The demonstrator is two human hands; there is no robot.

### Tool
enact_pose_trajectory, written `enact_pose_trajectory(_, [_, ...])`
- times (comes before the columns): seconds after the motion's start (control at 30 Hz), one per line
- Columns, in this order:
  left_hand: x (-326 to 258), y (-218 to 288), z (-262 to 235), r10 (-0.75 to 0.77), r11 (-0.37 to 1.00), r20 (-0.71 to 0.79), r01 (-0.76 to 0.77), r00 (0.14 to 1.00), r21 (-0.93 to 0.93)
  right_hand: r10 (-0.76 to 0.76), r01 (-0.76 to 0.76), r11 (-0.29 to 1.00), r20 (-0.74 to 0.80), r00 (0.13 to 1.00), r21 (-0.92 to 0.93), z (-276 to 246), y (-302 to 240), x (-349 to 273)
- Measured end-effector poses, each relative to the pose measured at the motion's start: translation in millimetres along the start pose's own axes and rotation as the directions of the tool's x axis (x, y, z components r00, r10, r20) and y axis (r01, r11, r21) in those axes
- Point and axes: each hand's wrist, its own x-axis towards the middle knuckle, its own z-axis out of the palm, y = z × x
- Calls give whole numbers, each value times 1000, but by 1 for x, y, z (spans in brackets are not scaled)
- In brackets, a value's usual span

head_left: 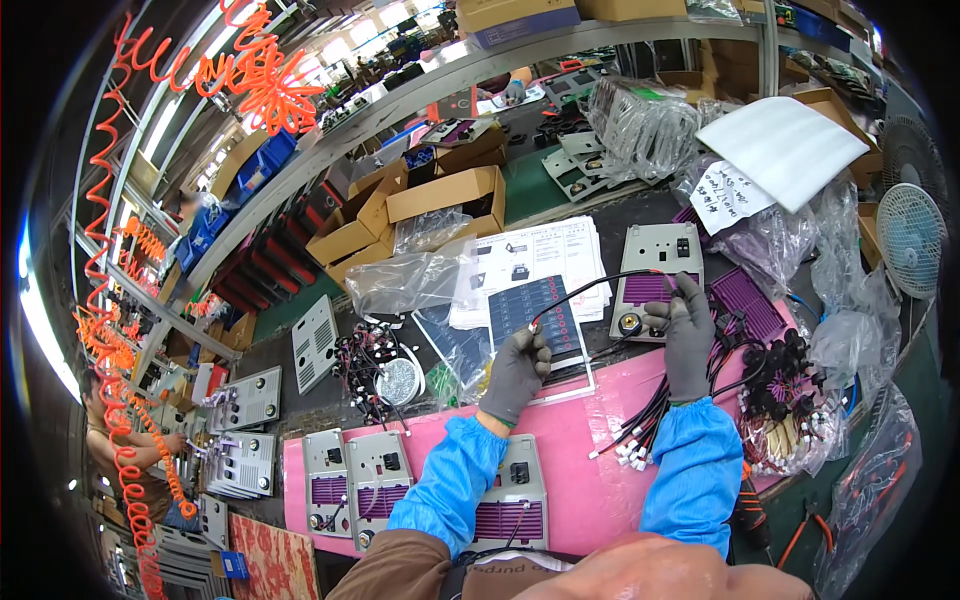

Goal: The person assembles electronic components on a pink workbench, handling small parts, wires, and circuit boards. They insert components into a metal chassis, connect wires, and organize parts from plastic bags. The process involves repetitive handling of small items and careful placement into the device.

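Observation:
Between my gloved hands a thin black cable point(602, 279) with red at its ends arches over the work surface. My left hand point(520, 372) is closed on its one end, above a dark blue sheet point(528, 315) with rows of markings. The other end is pinched in the fingers of my right hand point(688, 345). Just behind that hand lies a grey metal panel point(660, 245) with a purple grille, a black switch and a round fitting. Below my right hand, a bundle of black wires with white connectors point(632, 455) rests on the pink mat point(590, 430).
More grey panels with purple grilles point(380, 478) lie at the front left. Printed sheets point(540, 250) and cardboard boxes point(440, 200) are at the back. A tangle of wires point(365, 365) sits beside a white round container point(398, 380). Orange-handled cutters point(805, 530) and a screwdriver point(750, 510) lie right.

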Motion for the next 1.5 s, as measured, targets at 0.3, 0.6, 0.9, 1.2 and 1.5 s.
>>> enact_pose_trajectory(0.3, [-2,-1,5,18,1000,-26,-17,1000,19,16,-16,1000,7,1000,-15,0,-2,0])
enact_pose_trajectory(0.6, [-2,-1,6,24,1000,-38,-23,999,20,12,-12,1000,6,1000,-25,-1,-3,-1])
enact_pose_trajectory(0.9, [-4,-1,6,46,999,-63,-44,997,28,-8,8,1000,-18,1000,5,4,-5,-4])
enact_pose_trajectory(1.2, [3,-1,-4,115,993,-89,-116,989,0,-53,48,985,27,998,168,-4,4,2])
enact_pose_trajectory(1.5, [7,0,-12,179,975,-33,-182,983,-126,-35,22,990,93,995,139,-4,4,-1])
